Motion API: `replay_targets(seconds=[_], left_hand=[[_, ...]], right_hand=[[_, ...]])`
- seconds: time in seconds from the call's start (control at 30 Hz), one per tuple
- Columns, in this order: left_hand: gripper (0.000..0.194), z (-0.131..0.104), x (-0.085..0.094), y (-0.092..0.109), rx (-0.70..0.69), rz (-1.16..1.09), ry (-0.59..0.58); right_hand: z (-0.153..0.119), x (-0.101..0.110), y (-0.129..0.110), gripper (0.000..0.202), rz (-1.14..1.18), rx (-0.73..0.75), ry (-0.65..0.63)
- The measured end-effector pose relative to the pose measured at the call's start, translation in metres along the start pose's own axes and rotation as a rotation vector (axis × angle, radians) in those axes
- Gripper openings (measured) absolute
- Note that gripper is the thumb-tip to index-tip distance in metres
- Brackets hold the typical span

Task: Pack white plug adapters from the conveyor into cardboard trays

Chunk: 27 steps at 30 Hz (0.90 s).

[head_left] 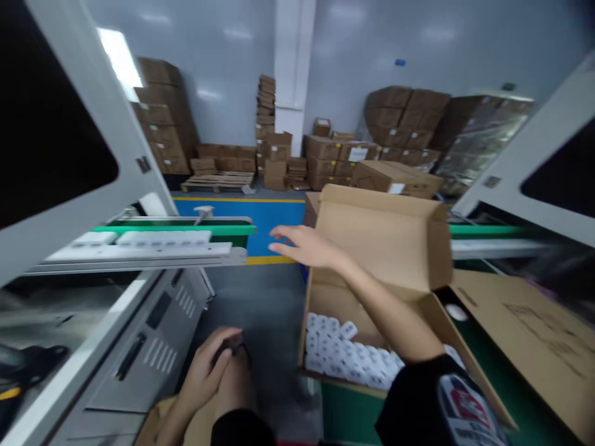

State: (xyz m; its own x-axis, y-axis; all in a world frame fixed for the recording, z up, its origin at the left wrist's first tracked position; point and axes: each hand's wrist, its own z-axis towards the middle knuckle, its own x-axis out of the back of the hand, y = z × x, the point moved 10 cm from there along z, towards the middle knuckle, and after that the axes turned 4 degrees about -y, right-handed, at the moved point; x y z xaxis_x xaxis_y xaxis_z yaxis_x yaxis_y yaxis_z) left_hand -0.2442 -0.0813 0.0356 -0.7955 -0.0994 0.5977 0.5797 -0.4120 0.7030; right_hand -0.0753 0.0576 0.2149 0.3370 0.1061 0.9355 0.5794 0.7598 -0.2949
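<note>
Right sleeve [430,406]: 1, black with 1 patch, nearest to us.
Right hand [304,244]: 1, extended just left of the carton lid; we see the fingers straight and spread wide.
Left hand [202,368]: 1, lower left, fingers curled at 1 small dark item [235,345]; we cannot tell whether it is gripped.
Bare forearm [236,387]: 1, black-sleeved, beside the left hand.
Open carton [381,229]: 1, on the green bench [348,409], lid raised.
White units [341,356]: many, packed inside the carton toward its near side, 1 askew at the back; blur prevents us from counting them.
Cardboard panel [525,328]: 1, printed, right of the carton.
Round white item [456,311]: 1, between carton and panel.
White bars [162,238]: 2, end to end on the left rail [186,253].
Machine frames [139,192]: 2, one per side.
Pallet [218,179]: 1, before the far wall.
Pillar [292,62]: 1, white.
</note>
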Motion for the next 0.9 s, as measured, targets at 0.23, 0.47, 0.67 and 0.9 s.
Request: replay_targets(seconds=[0.23, 0.47, 0.67, 0.9], left_hand=[[0.030, 0.098, -0.150, 0.146, -0.270, 0.341, -0.446], [0.032, 0.130, -0.287, 0.168, -0.283, 0.765, -0.763], [0.027, 0.155, -0.297, 0.168, -0.281, 0.791, -0.623], [0.050, 0.182, -0.314, 0.161, -0.294, 0.685, -0.627]], right_hand=[[-0.280, -0.048, 0.138, 0.035, -0.052, -0.725, -0.291], [-0.330, -0.084, 0.164, 0.032, -0.319, -0.952, -0.350], [-0.314, -0.070, 0.181, 0.031, -0.420, -0.860, -0.211], [-0.320, -0.077, 0.208, 0.037, -0.248, -0.784, -0.258]])
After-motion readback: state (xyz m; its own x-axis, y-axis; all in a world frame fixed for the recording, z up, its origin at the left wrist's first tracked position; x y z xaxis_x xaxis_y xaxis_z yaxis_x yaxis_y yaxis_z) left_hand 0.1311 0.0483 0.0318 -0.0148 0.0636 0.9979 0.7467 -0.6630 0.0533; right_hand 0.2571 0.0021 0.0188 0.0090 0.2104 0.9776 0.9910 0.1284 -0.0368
